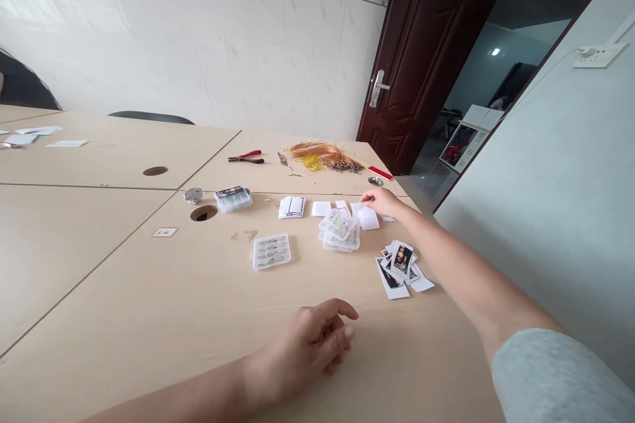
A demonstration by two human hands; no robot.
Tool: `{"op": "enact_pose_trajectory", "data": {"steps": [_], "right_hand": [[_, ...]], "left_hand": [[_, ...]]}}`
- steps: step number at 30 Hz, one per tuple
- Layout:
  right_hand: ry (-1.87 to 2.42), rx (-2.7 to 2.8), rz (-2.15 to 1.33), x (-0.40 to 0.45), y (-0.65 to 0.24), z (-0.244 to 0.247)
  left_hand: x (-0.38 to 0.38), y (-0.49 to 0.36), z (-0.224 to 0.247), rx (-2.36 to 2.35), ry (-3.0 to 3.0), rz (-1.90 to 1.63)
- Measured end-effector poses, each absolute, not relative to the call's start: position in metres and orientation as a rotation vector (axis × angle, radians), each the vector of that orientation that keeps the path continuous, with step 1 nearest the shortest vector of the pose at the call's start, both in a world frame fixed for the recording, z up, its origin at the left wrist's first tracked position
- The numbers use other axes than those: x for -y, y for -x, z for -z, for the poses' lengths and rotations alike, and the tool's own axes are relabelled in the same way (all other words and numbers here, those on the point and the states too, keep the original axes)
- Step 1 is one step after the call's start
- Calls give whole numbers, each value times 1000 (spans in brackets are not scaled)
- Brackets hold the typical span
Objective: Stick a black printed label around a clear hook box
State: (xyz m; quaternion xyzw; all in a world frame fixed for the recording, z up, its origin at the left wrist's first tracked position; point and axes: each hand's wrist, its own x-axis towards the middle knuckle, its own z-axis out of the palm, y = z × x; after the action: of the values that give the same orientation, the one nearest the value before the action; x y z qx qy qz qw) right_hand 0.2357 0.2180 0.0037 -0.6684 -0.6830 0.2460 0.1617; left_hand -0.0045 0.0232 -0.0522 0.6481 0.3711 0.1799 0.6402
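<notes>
My right hand (381, 200) reaches to the far right of the table. Its thumb and fingertips are closed at the edge of a white paper card (368, 219). My left hand (322, 342) rests near the table's front, loosely curled, with a gap between thumb and forefinger and nothing in it. Between the hands lies a stack of clear plastic boxes (340, 238). A single clear box (272, 252) with several small metal pieces in rows lies to the left. Printed cards (399, 266) are piled loosely below my right forearm.
White cards (292, 207) lie in stacks behind the boxes. Pliers (247, 157), copper-coloured strands (322, 151) and yellow pieces (312, 162) are farther back. More boxes (233, 199) stand by a round table hole (204, 213). A brown door (431, 33) is open beyond the table.
</notes>
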Motion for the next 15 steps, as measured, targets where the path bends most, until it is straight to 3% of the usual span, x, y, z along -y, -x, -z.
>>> {"op": "enact_pose_trajectory", "data": {"steps": [9,15], "right_hand": [[2081,2019,-390,-226,-228,8],[2154,2054,-359,-216,-221,6]], "left_hand": [[-29,6,53,-817,-1453,-396],[-29,6,51,-808,-1445,-387]]}}
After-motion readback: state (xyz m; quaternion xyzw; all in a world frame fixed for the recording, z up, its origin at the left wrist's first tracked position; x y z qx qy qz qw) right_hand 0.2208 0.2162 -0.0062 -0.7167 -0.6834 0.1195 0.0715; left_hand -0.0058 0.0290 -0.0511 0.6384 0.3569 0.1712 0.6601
